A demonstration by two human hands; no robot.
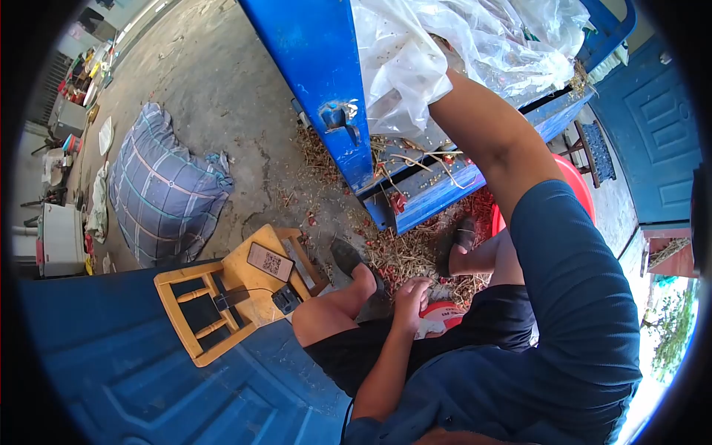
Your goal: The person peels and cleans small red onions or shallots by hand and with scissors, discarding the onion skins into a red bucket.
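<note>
My left hand (410, 304) hovers over my lap with its fingers curled closed; whatever they may hold is hidden. Close beside it a red and white round item (443, 313) shows between my knees. My right arm (482, 126) stretches up and forward to a crumpled clear plastic sheet (404, 63). The sheet covers my right hand, so its fingers cannot be seen. Under the plastic stands a blue metal frame (308, 67) with a blue lower edge (437, 199). Thin dry stalks (437, 167) and a red dried piece (398, 202) lie on that edge.
Dry stalks and red bits (400, 256) litter the floor around my feet. A red tub (578, 189) stands at right. To the left are a wooden chair (245, 285) holding a phone (270, 262) and a small black device (285, 299), and a stuffed plaid sack (167, 196).
</note>
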